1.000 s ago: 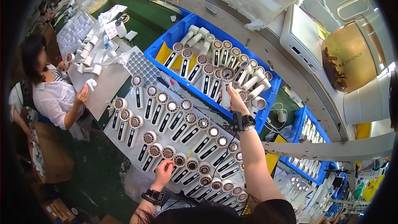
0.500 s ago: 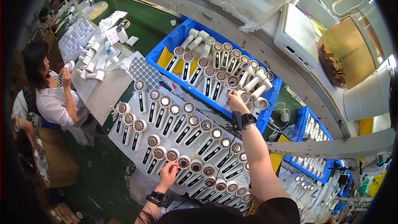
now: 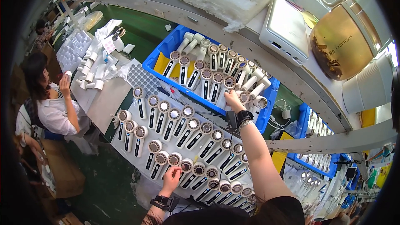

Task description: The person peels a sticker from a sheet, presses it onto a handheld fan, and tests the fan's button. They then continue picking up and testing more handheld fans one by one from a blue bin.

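My right hand (image 3: 234, 101) reaches over the near wall of a blue plastic crate (image 3: 164, 75), its fingers closed round the handle of a white handheld fan (image 3: 229, 83) with a round vented head. Many similar fans stand or lie packed in that crate. My left hand (image 3: 170, 181) is low over the table with thumb and fingers pinched together, beside the head of another fan (image 3: 186, 166) in the front rows; whether anything is between the fingertips is hidden. Rows of white fans (image 3: 193, 124), each with a dark strip on the handle, cover the tabletop sheet.
A shelf edge (image 3: 200, 21) runs behind the crate, bearing a white box-shaped device (image 3: 285, 29) and a jar of amber liquid (image 3: 343, 43). More blue crates (image 3: 302, 121) stand at right. At left a person (image 3: 58, 104) sits by white parts (image 3: 88, 68).
The view has shifted slightly. My right hand stays at the same fan in the crate, and my left hand remains by the front row, fingers still together.
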The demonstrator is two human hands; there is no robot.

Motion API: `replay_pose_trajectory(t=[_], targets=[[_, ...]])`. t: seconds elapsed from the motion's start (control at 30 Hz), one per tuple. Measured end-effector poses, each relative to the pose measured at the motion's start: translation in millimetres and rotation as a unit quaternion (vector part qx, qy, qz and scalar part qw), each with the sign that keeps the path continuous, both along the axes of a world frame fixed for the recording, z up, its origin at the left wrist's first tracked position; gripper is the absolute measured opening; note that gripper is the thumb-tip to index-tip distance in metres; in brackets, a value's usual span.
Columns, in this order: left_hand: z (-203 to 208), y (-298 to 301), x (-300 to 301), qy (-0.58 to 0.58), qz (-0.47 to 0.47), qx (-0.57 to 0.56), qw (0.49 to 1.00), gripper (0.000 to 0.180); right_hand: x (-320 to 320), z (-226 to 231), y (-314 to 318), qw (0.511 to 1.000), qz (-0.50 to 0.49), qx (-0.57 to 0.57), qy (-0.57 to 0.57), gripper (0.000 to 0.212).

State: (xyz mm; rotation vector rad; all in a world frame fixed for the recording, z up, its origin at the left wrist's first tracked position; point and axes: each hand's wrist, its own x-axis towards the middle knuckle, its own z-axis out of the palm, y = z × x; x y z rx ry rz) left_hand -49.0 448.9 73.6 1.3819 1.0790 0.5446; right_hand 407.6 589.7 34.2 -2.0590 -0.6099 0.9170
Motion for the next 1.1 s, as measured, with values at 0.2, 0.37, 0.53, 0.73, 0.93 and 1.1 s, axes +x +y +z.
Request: replay_pose_trajectory(t=[0.2,0.37,0.53,0.73,0.93,1.1], targets=[[-8.5,-3.3,-3.0,-0.003,-0.006,-0.003,1.000,0.010,-16.5,15.5,1.8,0.954,0.055,-0.101,-0.278,0.043],[-11.6,-3.8,-5.3,-0.006,-0.003,0.007,1.000,0.010,-29.2,35.8,-4.3,0.948,0.059,-0.105,-0.295,0.059],[-9.1,-3.8,-3.3,-0.005,-0.002,-0.003,1.000,0.010,-21.6,28.9,-12.2,0.955,0.037,-0.083,-0.284,0.078],[-8.4,-3.8,-3.9,0.003,-0.007,-0.005,1.000,0.010,-29.3,39.3,-17.6,0.933,0.026,-0.081,-0.349,0.085],[-11.9,-2.9,-6.5,-0.005,0.002,-0.016,1.000,0.011,-47.1,55.7,-32.5,0.932,0.037,-0.075,-0.354,0.085],[-14.6,-1.8,-14.0,0.003,0.013,-0.022,1.000,0.012,-75.4,92.5,-18.0,0.943,0.084,0.055,-0.316,0.069]])
